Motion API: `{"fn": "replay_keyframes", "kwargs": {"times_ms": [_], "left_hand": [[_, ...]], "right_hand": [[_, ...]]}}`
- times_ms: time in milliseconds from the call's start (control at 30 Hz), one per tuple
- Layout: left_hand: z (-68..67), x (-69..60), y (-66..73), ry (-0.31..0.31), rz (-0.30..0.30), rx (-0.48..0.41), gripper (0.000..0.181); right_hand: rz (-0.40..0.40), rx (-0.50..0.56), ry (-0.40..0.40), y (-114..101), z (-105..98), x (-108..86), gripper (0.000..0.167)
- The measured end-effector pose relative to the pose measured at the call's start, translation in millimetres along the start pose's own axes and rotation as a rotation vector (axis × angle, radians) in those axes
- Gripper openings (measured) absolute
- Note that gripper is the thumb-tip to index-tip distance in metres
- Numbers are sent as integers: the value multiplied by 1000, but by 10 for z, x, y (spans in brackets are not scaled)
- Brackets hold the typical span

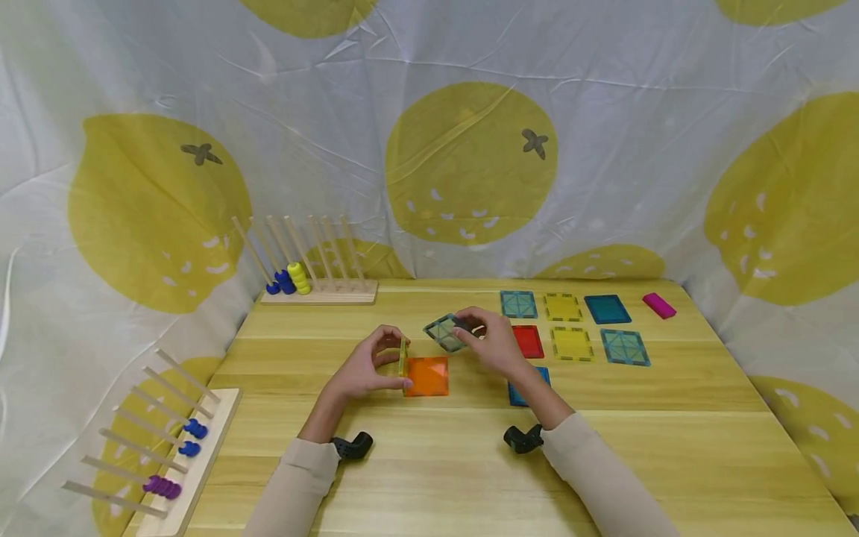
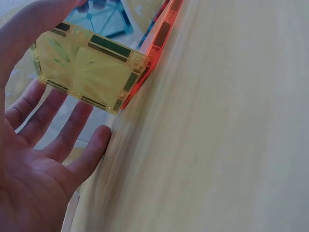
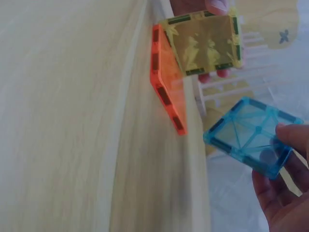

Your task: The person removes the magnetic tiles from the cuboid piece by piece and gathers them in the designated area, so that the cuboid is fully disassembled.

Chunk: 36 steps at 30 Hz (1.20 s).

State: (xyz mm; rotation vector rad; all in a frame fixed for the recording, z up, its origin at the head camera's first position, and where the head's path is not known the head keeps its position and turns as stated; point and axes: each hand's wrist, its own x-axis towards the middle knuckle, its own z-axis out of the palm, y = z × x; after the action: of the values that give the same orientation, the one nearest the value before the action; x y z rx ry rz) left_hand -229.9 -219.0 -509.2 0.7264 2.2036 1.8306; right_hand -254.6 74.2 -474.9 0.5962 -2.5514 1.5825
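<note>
An orange square magnetic tile (image 1: pixel 427 377) lies flat on the table. Along its left edge a yellow magnetic tile (image 2: pixel 91 67) stands upright, held between the thumb and fingers of my left hand (image 1: pixel 363 364). Above the table, past the orange tile's far right corner, my right hand (image 1: pixel 493 339) pinches a light blue magnetic tile (image 3: pixel 256 130) by one corner. That blue tile is tilted and apart from the other two in the right wrist view. Part of the yellow tile's top edge is covered by the left thumb in the left wrist view.
Right of the hands lie more flat tiles: a red tile (image 1: pixel 529 341) and a blue tile (image 1: pixel 520 391) partly behind the right arm, a yellow tile (image 1: pixel 573 344) and a teal tile (image 1: pixel 607 309). A magenta block (image 1: pixel 660 305) sits far right. Wooden peg racks (image 1: pixel 322 293) stand left.
</note>
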Motion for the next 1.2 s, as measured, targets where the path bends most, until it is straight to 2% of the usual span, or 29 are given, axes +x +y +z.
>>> {"fn": "replay_keyframes", "kwargs": {"times_ms": [133,233,500,733,967,1200], "left_hand": [[5,0,-6,-15,4,-39,73],[4,-3,-17,-15,6,-35,75],[-6,-16,-26,-8,-8,-7,80],[-11,-24,-44,-27,25,-5,74],[-19,-17,-56,-54,41,12,80],[-22,-2,-84,-82,40,23,83]], "right_hand": [[0,22,25,34,-206,-92,36],[-2,22,36,73,-365,-181,42],[49,-5,82,194,-779,-467,41],[127,-3,123,325,-1134,-736,41],[176,-17,134,456,-1478,-975,46],[222,11,132,586,-1674,-1198,50]]}}
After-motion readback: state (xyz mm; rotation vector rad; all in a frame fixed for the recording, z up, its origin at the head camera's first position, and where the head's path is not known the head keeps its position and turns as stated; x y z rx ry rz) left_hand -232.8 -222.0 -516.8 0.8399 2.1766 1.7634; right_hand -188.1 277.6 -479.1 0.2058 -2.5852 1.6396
